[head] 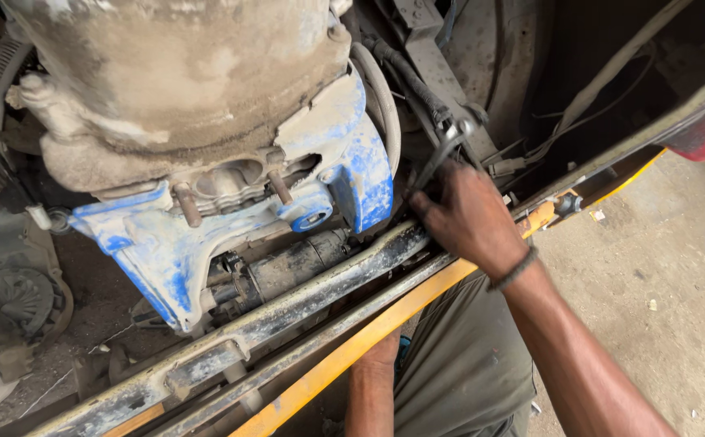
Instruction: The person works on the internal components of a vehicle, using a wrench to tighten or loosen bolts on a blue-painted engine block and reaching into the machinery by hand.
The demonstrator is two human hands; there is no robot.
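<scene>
I am reaching my right hand [470, 218] up into the gap beside the engine, with the fingers curled down behind the frame rail [304, 303] so that their tips are hidden from me; I cannot tell whether they are pinching anything or only pressing against the metal. Just above my knuckles a thin dark cable [437, 158] is running down from a small metal clamp [453, 128], and my hand is sitting right at its lower end, probably because that is the only place where the cable can be reached between the rail and the blue-painted bracket [360, 174]. A dark band is sitting on my right wrist. My left hand [381, 352] is lower down, under the yellow bar [385, 320], and only the wrist and the back of it are showing, so how its fingers are set I cannot say; it seems to be bracing from below while I am leaning in. The dusty engine block [174, 73] is hanging over the blue bracket, with two rusty studs [189, 206] sticking out of it, and a dark cylinder [292, 267] is lying just behind the rail. My grey trousers [465, 364] are pressing against the yellow bar, which is keeping me close to the work.
</scene>
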